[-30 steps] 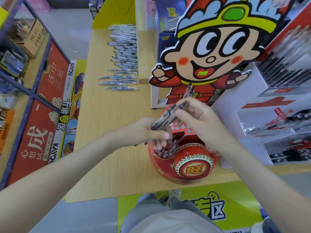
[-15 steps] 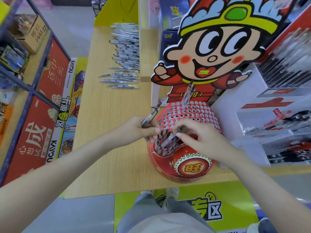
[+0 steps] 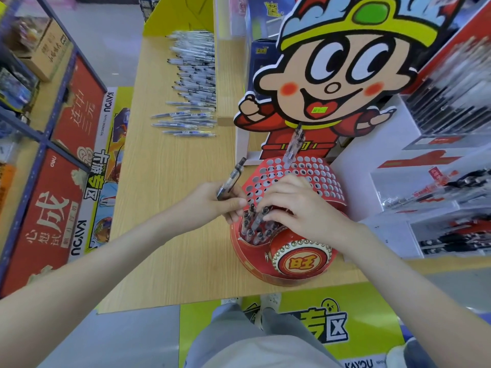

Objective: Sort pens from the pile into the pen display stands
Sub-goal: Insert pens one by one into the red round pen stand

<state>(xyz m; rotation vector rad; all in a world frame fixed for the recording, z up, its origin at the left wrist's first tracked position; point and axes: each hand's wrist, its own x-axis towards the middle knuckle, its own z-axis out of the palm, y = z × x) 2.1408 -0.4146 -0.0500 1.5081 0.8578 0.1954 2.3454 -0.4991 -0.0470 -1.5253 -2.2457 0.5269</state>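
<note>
One pen (image 3: pixel 230 179) stays pinched, tip up, in my left hand (image 3: pixel 210 204). My right hand (image 3: pixel 300 208), which met it in mid-air a second ago, has dropped onto the red display stand (image 3: pixel 300 264) and pinches a second pen (image 3: pixel 258 220) among those in its front holes. The pile (image 3: pixel 195 83) lies well apart at the far end of the table (image 3: pixel 164 208), bare wood between. The stand sits near the front edge, a cartoon cutout (image 3: pixel 342 75) close behind.
</note>
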